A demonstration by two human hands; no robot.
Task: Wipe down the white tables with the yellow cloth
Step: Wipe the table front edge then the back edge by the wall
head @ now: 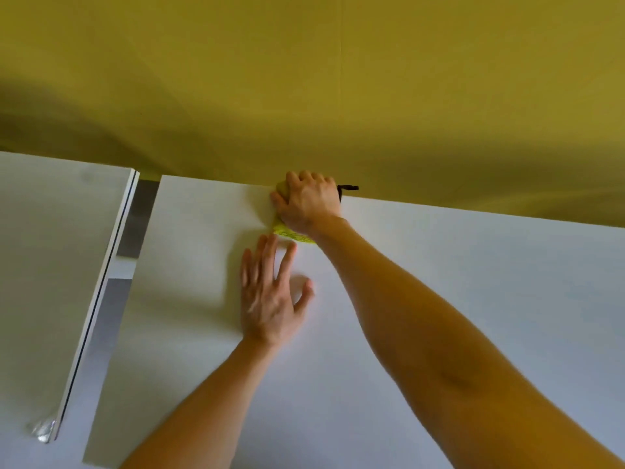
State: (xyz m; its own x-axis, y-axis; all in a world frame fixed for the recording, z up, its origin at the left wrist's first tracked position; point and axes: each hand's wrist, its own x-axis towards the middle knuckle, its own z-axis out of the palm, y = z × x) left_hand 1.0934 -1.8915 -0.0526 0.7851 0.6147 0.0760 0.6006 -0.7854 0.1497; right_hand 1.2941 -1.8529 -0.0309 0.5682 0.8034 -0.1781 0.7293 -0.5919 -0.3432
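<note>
Shows a yellow cloth (289,233), bunched and finely ribbed, at the far edge of a smooth white table (456,299), right against a matte mustard wall (304,79). Mostly covered by the right hand (309,203), fingers curled down over the wad and gripping it (thin black strip (348,188) poking out beside the knuckles). Just beside the cloth, left hand (270,299) flat on the tabletop, fingers straight and spread, holding nothing. Further left, across a narrow gap, a second white table (50,248) with a thin, straight edge.
</note>
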